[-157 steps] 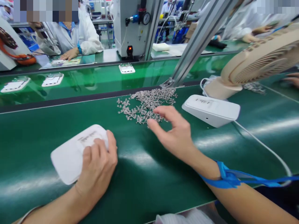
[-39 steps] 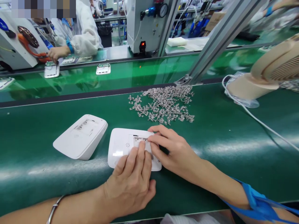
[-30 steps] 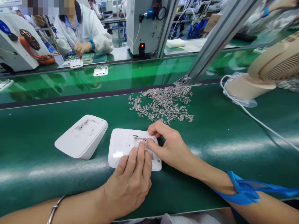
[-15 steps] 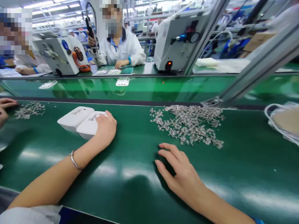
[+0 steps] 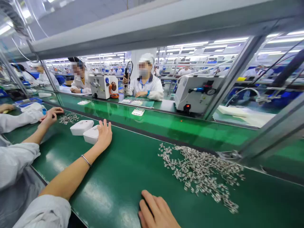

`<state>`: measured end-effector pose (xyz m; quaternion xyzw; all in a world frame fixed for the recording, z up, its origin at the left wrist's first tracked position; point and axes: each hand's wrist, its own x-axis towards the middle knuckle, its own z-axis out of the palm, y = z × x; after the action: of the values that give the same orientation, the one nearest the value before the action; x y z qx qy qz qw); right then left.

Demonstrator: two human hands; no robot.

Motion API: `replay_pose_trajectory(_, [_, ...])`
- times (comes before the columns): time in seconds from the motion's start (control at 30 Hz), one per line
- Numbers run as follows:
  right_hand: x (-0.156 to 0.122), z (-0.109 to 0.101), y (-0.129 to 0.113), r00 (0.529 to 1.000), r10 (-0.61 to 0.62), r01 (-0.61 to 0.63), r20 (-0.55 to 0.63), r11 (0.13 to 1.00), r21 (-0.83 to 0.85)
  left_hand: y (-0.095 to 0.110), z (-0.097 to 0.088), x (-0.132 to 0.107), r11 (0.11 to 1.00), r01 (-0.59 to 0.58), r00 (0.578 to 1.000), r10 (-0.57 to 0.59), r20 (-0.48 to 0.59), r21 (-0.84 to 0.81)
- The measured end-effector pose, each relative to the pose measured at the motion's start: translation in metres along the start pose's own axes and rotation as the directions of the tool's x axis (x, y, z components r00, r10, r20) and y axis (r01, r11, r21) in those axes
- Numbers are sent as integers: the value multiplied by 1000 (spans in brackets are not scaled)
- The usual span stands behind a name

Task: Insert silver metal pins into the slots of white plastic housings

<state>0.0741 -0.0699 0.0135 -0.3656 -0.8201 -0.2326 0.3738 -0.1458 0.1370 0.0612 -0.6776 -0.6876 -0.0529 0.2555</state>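
My left hand [image 5: 104, 135] is stretched far out to the left, fingers spread flat against a white plastic housing [image 5: 91, 135] on the green bench. A second white housing [image 5: 81, 127] lies touching it on the far side. My right hand [image 5: 157, 212] rests open on the green mat at the bottom edge, holding nothing. A heap of several small metal parts [image 5: 201, 172] lies to the right of it, a short way off.
A co-worker's hand [image 5: 50, 116] rests beside a smaller pile of metal parts [image 5: 68, 118] at the left. A green conveyor [image 5: 166, 125] carries a white unit [image 5: 138, 111]. Across it sit people in white coats and a white machine [image 5: 197, 93].
Both hands have left the housing in front of me. My left hand has pushed it away to the left against the other housing. My view has lifted and turned left.
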Motion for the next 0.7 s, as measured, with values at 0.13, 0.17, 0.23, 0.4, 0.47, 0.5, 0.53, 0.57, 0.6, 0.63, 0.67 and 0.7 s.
replay_pose_trajectory(0.13, [0, 7, -6, 997, 8, -6, -78, 1000, 22, 14, -1, -5, 1000, 5, 998, -6, -58, -31])
replay_pose_trajectory(0.17, [0, 8, -6, 997, -12, 14, -80, 1000, 28, 19, -3, -7, 999, -1, 998, -1, -65, -38])
replay_pose_trajectory(0.23, [-2, 9, -6, 995, -33, 37, -91, 999, 39, 33, -8, -10, 998, -24, 997, 21, -68, -55])
replay_pose_trajectory(0.4, [-7, 9, -13, 987, -87, 103, -137, 988, 115, 76, -24, -16, 981, -161, 986, 156, -59, -108])
replay_pose_trajectory(0.47, [-7, 5, -16, 978, -143, 166, -151, 974, 154, 94, -29, -15, 969, -208, 978, 203, -52, -133])
replay_pose_trajectory(0.5, [-6, 3, -18, 976, -168, 191, -142, 966, 174, 102, -31, -15, 964, -221, 975, 217, -47, -147])
replay_pose_trajectory(0.53, [-5, 0, -18, 975, -186, 206, -118, 958, 197, 110, -33, -14, 960, -230, 973, 226, -44, -161])
replay_pose_trajectory(0.57, [-4, -3, -18, 976, -198, 213, -87, 952, 219, 118, -34, -13, 956, -235, 972, 231, -42, -176])
replay_pose_trajectory(0.6, [-4, -6, -18, 977, -206, 212, -53, 948, 237, 126, -35, -12, 952, -239, 971, 235, -42, -192])
replay_pose_trajectory(0.63, [-3, -9, -17, 977, -212, 209, -15, 945, 251, 133, -35, -12, 948, -239, 971, 235, -43, -209])
replay_pose_trajectory(0.67, [-3, -11, -16, 975, -219, 207, 18, 942, 263, 139, -36, -11, 945, -236, 972, 232, -44, -226])
replay_pose_trajectory(0.7, [-2, -13, -15, 973, -227, 207, 45, 940, 269, 145, -35, -10, 942, -230, 973, 227, -43, -244])
